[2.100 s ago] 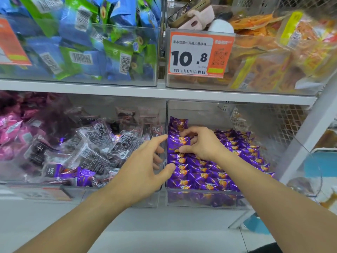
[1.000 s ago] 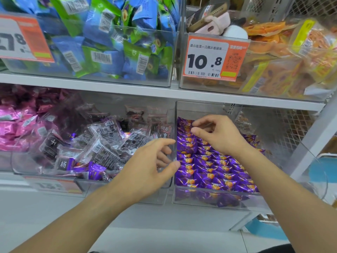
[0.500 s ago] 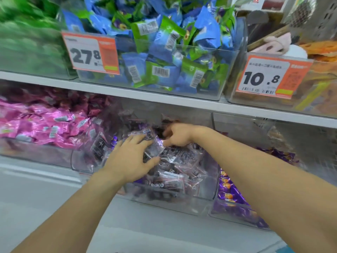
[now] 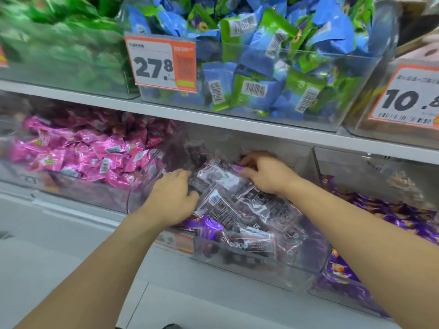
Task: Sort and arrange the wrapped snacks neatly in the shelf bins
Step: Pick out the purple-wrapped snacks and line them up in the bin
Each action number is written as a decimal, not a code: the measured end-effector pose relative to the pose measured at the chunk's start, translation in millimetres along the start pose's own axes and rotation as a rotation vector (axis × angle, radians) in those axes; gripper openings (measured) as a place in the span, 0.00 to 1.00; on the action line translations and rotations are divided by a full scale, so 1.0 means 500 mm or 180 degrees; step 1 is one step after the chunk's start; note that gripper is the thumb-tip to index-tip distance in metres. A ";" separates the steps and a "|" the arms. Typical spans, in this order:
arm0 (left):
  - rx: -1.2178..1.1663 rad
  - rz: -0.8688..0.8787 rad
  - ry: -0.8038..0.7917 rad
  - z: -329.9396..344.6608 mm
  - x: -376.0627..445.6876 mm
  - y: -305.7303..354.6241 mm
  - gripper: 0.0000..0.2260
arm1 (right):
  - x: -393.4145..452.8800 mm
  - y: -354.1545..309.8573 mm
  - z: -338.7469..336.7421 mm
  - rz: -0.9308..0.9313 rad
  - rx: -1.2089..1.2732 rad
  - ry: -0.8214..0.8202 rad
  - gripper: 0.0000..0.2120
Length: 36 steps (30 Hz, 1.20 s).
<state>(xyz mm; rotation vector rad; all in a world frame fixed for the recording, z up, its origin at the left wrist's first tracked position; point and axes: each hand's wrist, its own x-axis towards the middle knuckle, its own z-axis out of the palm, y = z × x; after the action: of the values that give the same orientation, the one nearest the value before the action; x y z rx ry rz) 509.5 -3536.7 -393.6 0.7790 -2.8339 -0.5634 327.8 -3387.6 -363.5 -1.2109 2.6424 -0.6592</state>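
In the head view, both hands are seen inside the clear middle bin [image 4: 261, 264] on the lower shelf [image 4: 237, 125], among clear packets [image 4: 237, 207] with dark contents. The left hand [image 4: 172, 198] is curled over the packets, though a firm grip cannot be told. The right hand [image 4: 266, 175] pinches one packet [image 4: 219, 178] at the pile's top. Pink sweets [image 4: 78, 155] fill the bin beside; purple sweets [image 4: 392, 217] lie opposite.
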 end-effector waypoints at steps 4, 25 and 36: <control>0.0144 -0.0175 0.0013 -0.011 0.059 -0.016 0.19 | -0.015 -0.009 -0.008 -0.0049 0.0576 0.0753 0.10; -0.0433 0.0411 -0.0457 -0.126 0.044 -0.018 0.14 | -0.117 -0.040 0.018 -0.0135 0.2283 -0.0293 0.04; -0.0013 0.0759 -0.1572 -0.068 -0.011 0.008 0.08 | -0.137 -0.070 0.026 -0.0779 0.0294 -0.0792 0.09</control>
<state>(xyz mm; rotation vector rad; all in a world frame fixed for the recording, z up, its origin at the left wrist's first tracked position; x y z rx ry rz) 520.2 -3541.4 -360.8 0.3198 -3.2999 -0.8173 400.9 -3360.5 -361.9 -1.4960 2.2602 -0.6137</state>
